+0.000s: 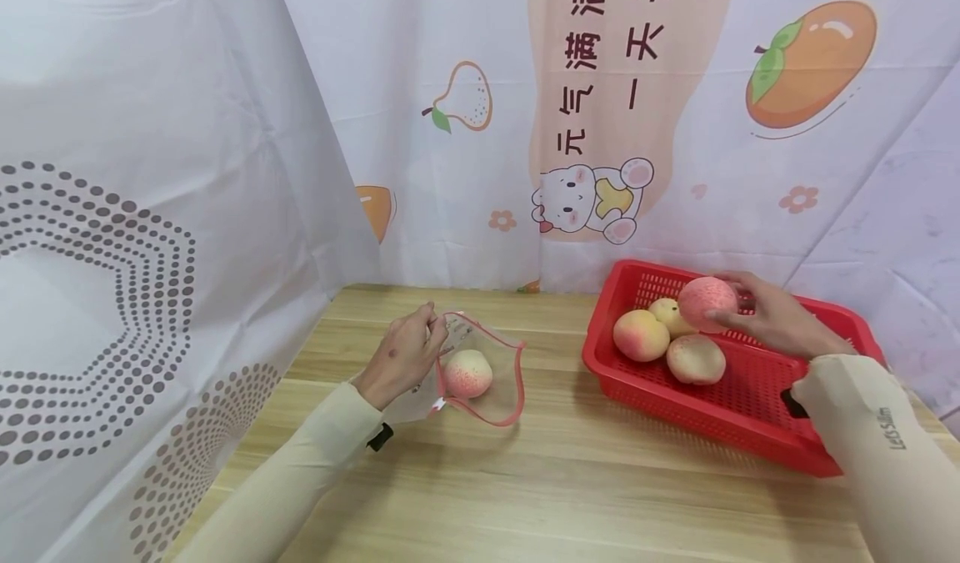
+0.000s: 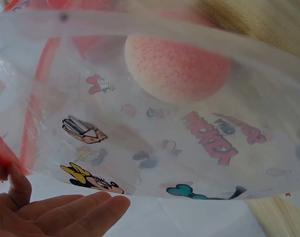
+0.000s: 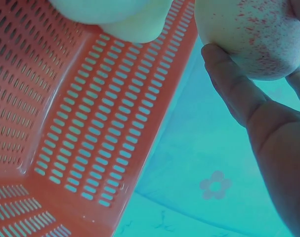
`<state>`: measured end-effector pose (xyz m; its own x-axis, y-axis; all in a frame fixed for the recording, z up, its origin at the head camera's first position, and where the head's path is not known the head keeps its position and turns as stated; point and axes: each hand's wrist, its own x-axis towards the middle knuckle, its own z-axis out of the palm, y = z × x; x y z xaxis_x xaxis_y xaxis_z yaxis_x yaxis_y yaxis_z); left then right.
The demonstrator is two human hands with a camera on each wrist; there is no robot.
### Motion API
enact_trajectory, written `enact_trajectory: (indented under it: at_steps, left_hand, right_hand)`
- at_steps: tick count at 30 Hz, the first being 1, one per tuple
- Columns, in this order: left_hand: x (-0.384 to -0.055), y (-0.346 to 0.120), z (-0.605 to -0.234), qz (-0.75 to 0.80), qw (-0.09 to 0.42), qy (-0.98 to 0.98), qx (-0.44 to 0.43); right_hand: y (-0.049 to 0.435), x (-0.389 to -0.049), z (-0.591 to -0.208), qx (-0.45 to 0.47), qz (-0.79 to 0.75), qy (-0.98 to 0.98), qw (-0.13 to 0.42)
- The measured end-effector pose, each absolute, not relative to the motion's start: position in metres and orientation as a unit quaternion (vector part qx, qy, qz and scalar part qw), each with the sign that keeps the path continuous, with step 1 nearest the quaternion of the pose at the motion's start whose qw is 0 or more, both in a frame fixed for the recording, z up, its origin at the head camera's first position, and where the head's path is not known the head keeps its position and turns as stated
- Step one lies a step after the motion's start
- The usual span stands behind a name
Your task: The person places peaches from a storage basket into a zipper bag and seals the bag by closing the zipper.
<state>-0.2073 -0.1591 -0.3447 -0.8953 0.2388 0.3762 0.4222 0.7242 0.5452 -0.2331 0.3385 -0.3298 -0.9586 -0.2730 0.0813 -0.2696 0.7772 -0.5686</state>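
My left hand [image 1: 406, 351] pinches the rim of a clear zip bag [image 1: 506, 404] with a red-edged mouth. Inside that bag lies a pale peach [image 1: 468, 374] with pink speckles. Through the printed plastic, the left wrist view shows the peach [image 2: 174, 69] above cartoon figures, with the left fingers [image 2: 80, 212] along the bag's side. Over the red basket [image 1: 750, 413], my right hand [image 1: 772, 313] grips a pink speckled peach [image 1: 705, 303]. Fingers and thumb curl round this peach [image 3: 253, 39] in the right wrist view.
In the basket's left part sit a yellow-pink peach [image 1: 641, 335], a pale peach [image 1: 696, 359] and another yellowish one [image 1: 670, 316]. The basket stands at the right of the wooden table [image 1: 525, 480]. A printed cloth [image 1: 465, 179] hangs behind, a dotted one [image 1: 150, 213] at the left.
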Motion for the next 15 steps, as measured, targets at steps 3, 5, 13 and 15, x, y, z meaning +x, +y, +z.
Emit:
enact_trajectory:
  at_steps: [3,5,13,15]
  left_hand:
    - [-0.207,-0.159,-0.344,-0.322,0.142,-0.918,-0.183]
    - [-0.207,-0.159,-0.344,-0.321,0.142,-0.918,-0.183]
    - [-0.207,-0.16,-0.344,-0.317,0.145,-0.919,-0.184]
    - [-0.207,-0.16,-0.344,-0.316,0.145,-0.919,-0.185]
  right_hand:
    - [0.334,-0.231,-0.329,-0.142,-0.298,0.944,0.002]
    - [0.332,-0.231,-0.328,-0.141,-0.297,0.944,0.003]
    - [0.324,-0.229,-0.324,-0.162,-0.309,0.937,-0.01]
    - [0.322,-0.229,-0.323,-0.161,-0.311,0.937,-0.008]
